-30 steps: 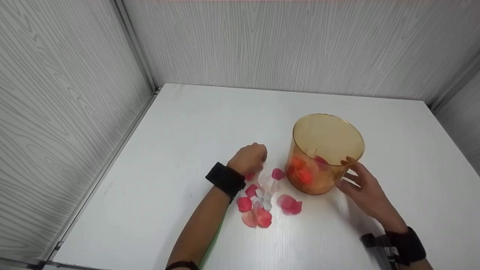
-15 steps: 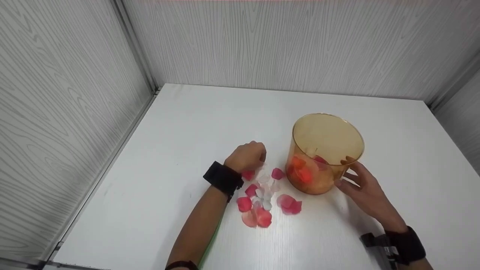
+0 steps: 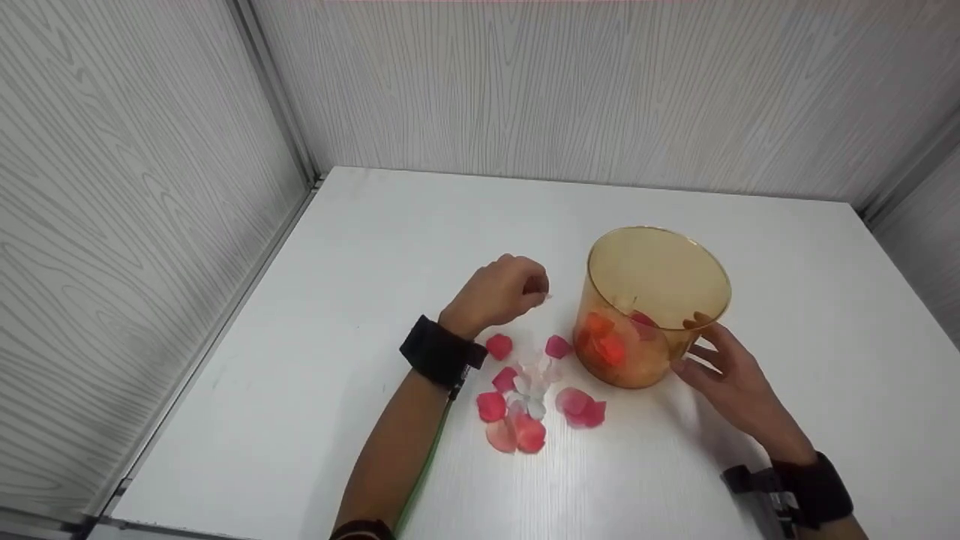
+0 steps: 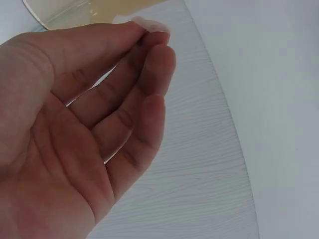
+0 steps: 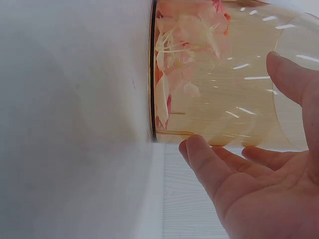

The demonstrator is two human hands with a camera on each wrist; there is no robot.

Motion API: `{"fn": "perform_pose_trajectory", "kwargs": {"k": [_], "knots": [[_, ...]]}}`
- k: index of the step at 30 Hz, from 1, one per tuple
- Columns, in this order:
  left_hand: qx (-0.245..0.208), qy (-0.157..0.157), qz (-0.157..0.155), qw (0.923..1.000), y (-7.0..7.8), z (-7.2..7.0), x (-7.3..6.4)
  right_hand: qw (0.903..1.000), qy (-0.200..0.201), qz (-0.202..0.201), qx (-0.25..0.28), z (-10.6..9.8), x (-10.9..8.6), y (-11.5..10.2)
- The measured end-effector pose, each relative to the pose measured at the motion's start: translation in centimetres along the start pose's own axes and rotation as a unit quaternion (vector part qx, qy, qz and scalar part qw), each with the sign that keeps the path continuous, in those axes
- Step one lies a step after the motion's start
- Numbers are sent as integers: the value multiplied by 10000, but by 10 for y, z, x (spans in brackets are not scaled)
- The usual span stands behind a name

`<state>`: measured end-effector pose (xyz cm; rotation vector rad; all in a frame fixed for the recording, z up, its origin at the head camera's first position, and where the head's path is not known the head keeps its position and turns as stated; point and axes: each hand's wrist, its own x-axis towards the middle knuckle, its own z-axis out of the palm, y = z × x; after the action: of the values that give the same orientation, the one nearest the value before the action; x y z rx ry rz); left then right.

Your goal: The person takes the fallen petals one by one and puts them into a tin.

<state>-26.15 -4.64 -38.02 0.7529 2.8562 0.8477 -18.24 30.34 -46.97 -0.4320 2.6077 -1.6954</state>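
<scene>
My left hand, raised left of the container, pinches a small pale petal between thumb and fingertips; its other fingers are curled. An amber, see-through round container stands upright on the white table. My right hand holds its right side, with the thumb and fingers spread around the wall. Orange, red and pale pink petals lie in the bottom of it. On the table between the hands are loose petals: red ones, white ones and pink ones.
A grey wood-grain panel rises behind the table, and another side panel stands at the left. A green strip shows along the left forearm. Black bands sit on both wrists.
My left hand has lifted away from the loose petals, moving up and slightly right, with a pale petal in its fingertips. The right hand and container have stayed in place.
</scene>
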Motion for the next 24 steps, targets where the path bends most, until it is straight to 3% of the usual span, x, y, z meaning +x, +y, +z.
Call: {"fn": "perform_pose_trajectory", "kwargs": {"k": [6, 13, 17, 24], "knots": [[-455, 761, 631, 9941, 18, -6, -7, 10000, -8, 84, 7, 1, -1, -1], [-1000, 1715, 1343, 9708, 36, -4, -14, 10000, 0, -23, 45, 3, -1, -3], [-1271, 1979, 1618, 9584, 45, -4, -14, 9999, 34, -111, 70, 2, 1, -4], [-1442, 2193, 1688, 9501, 54, 6, -13, 9998, 88, -181, 74, 3, -1, 1]]}}
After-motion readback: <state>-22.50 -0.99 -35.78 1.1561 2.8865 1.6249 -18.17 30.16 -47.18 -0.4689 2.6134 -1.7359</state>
